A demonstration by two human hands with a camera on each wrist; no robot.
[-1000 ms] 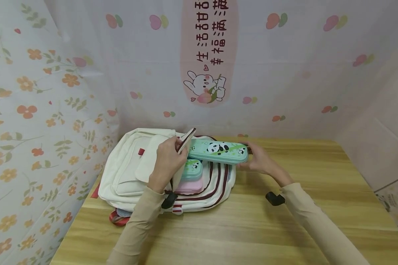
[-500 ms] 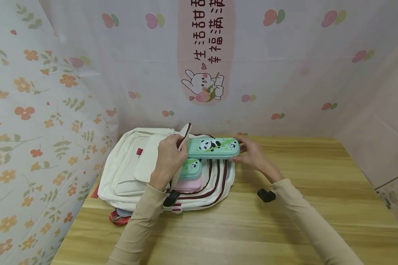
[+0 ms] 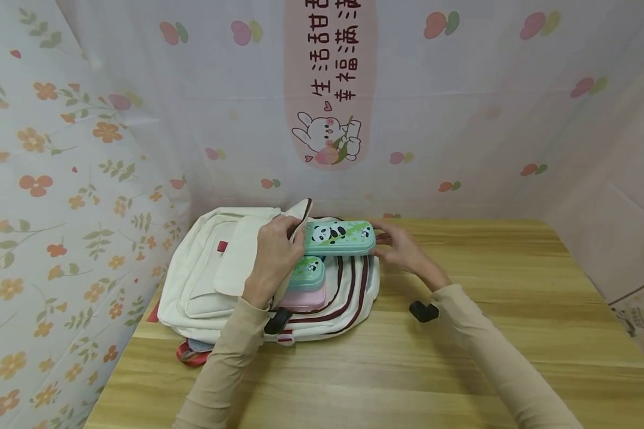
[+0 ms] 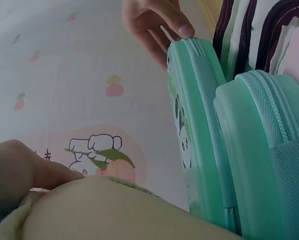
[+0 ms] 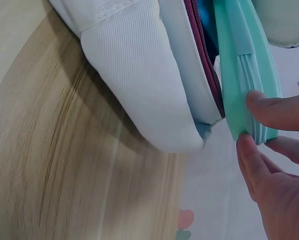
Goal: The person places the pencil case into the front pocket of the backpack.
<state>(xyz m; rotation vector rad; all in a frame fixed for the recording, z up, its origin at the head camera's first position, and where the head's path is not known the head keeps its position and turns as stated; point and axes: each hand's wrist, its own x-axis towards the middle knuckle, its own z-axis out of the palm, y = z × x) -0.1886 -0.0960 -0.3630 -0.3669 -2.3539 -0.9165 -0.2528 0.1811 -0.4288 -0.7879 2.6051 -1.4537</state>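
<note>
A white backpack (image 3: 204,280) with maroon trim lies on the wooden table. My left hand (image 3: 272,255) grips the edge of its opening flap (image 3: 241,250) and keeps it raised. A mint-green zipped pencil case (image 3: 343,238) with a panda print lies partly inside the opening, its left end hidden behind the flap and hand. At its right end, my right hand (image 3: 406,249) pinches it; the thumb (image 5: 274,111) and fingers show on the zipped end in the right wrist view. Below it, a second green panda case (image 3: 308,274) rests on a pink case (image 3: 306,300) inside the bag.
The table (image 3: 461,357) extends right and toward the front. A patterned curtain (image 3: 461,119) rises behind it, and a floral one (image 3: 59,238) stands close to the backpack's left. A red strap (image 3: 193,355) pokes out from under the bag.
The right hand has slid the long pencil case leftward, further into the backpack. The left hand keeps its hold on the flap, nearly still.
</note>
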